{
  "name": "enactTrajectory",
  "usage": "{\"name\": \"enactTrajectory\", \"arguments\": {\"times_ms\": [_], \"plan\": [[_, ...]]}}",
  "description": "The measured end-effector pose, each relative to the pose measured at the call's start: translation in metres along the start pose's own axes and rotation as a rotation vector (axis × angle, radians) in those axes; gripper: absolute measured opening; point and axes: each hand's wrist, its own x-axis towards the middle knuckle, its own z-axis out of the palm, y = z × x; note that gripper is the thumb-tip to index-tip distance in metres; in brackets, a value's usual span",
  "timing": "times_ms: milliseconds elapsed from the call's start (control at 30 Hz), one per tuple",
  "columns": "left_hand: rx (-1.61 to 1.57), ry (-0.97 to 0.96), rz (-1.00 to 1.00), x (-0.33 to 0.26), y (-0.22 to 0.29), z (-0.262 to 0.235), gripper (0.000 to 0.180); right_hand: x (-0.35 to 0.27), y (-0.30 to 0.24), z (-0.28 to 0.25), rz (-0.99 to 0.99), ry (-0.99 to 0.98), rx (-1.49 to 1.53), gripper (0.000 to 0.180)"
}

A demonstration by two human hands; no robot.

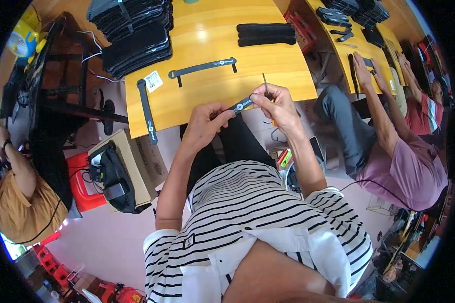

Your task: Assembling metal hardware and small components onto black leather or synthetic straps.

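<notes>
Near the front edge of the yellow table (212, 103), a short dark strap (243, 105) with light printing is stretched between my two hands. My left hand (207, 123) pinches one end of it, thumb against fingers. The other end is pinched by my right hand (278, 108). Tucked in that same hand is a thin dark pointed tool (265, 82), its tip sticking up past the fingers; a bit of orange shows below them. Its exact kind is hidden by the grip. Beyond my hands lies a dark strap (202, 67) with a looped end. Another strap (146, 111) lies at the left edge.
A white label (153, 81) lies between the two loose straps. Stacks of black pieces (136, 48) stand far left, and black strips (266, 34) lie far right. Co-workers sit on both sides, one at another table (346, 65). A cardboard box (144, 161) stands left of my legs.
</notes>
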Motion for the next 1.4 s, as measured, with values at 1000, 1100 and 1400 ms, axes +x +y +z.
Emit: {"name": "enactTrajectory", "arguments": {"times_ms": [1000, 1100, 1400], "plan": [[-0.261, 0.609, -0.028, 0.082, -0.089, -0.118, 0.009, 0.139, 0.049, -0.013, 0.087, 0.213, -0.199, 0.01], [-0.139, 0.68, -0.076, 0.084, -0.084, -0.111, 0.009, 0.143, 0.059, -0.014, 0.05, 0.236, -0.253, 0.009], [-0.106, 0.712, -0.046, 0.085, -0.081, -0.108, 0.007, 0.148, 0.064, -0.012, 0.033, 0.297, -0.294, 0.01]]}}
